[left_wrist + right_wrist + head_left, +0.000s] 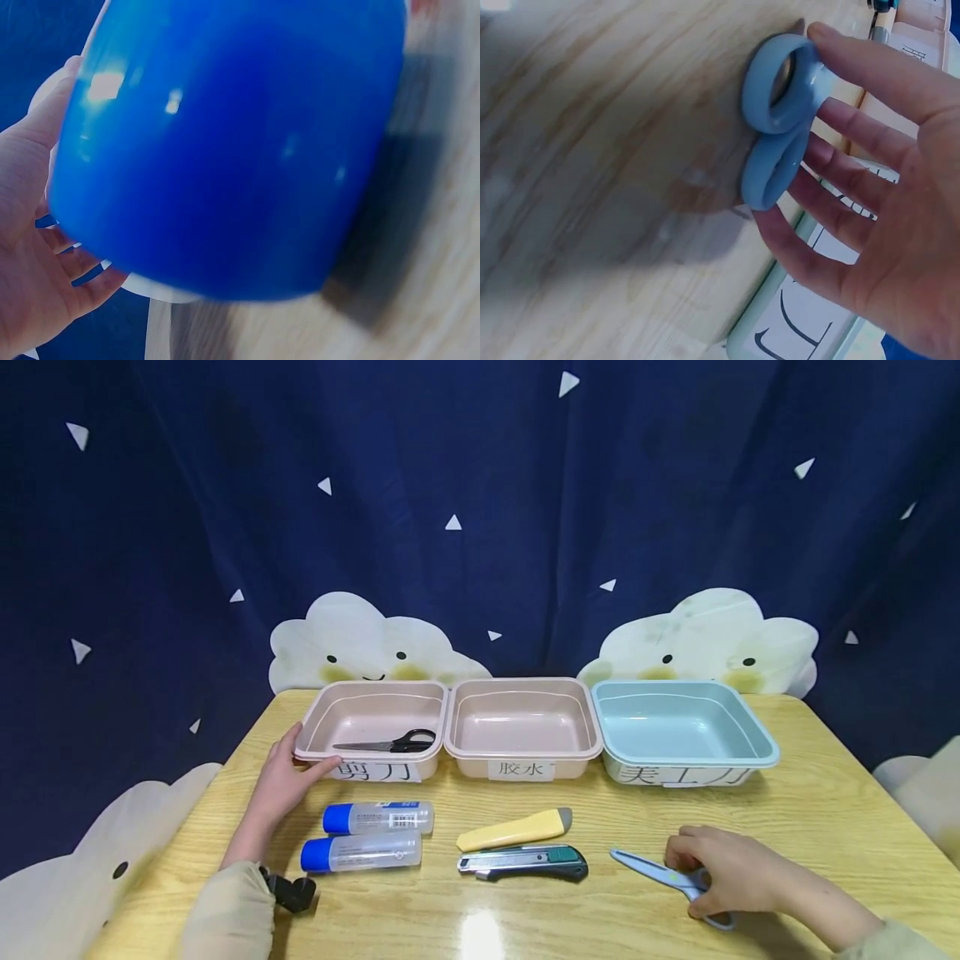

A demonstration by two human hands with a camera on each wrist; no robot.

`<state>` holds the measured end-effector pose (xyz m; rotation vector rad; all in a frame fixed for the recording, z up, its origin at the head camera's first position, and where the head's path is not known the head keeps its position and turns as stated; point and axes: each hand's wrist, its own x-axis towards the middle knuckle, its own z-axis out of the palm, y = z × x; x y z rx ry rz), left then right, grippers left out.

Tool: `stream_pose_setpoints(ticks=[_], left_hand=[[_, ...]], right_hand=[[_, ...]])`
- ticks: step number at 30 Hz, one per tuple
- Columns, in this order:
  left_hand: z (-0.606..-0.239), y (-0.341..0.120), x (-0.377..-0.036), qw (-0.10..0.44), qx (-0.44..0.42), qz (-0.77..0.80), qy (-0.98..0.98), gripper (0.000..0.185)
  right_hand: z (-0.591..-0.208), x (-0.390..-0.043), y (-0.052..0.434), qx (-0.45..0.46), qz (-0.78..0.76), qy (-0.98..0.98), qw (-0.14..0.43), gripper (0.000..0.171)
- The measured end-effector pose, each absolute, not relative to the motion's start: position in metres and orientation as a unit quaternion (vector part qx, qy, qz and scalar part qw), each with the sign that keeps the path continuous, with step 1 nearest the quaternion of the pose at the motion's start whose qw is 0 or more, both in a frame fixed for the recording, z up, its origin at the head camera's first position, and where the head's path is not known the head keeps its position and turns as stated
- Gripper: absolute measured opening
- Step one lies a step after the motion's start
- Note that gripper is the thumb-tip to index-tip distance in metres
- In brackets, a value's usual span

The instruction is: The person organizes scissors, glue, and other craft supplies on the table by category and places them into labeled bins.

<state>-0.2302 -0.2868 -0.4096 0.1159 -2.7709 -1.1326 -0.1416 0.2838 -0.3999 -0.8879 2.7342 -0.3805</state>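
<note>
we judge pickup: right hand (738, 870) pinches blue scissors (677, 879); left hand (283, 783) lies loose against leftmost pink bin (375, 712); next needs lift.

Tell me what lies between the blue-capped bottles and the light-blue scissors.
In the head view, two things lie there: the yellow cutter and, nearer the person, the silver-and-green cutter.

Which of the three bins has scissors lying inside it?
The leftmost pink bin, the one the left hand touches in the head view: black-handled scissors lie inside it, while the middle pink bin and the blue bin show none.
</note>
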Motion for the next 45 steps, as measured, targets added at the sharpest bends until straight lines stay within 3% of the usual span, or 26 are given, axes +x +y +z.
stream_pose_setpoints(ticks=[11, 21, 37, 45], left_hand=[[-0.409, -0.287, -0.229, 0.074, 0.040, -0.382, -0.920, 0.104], [-0.407, -0.285, -0.227, 0.073, 0.040, -0.380, -0.921, 0.103], [-0.409, -0.286, -0.228, 0.071, 0.039, -0.383, -0.920, 0.103], [-0.409, -0.286, -0.227, 0.071, 0.038, -0.387, -0.919, 0.104]], right_hand=[[-0.400, -0.143, 0.272, -0.277, -0.116, 0.947, 0.113, 0.028], [-0.390, -0.154, 0.261, -0.291, -0.105, 0.949, 0.064, 0.028], [-0.371, -0.165, 0.232, -0.313, -0.063, 0.942, -0.104, 0.016], [-0.357, -0.175, 0.207, -0.348, -0.068, 0.922, -0.156, 0.012]])
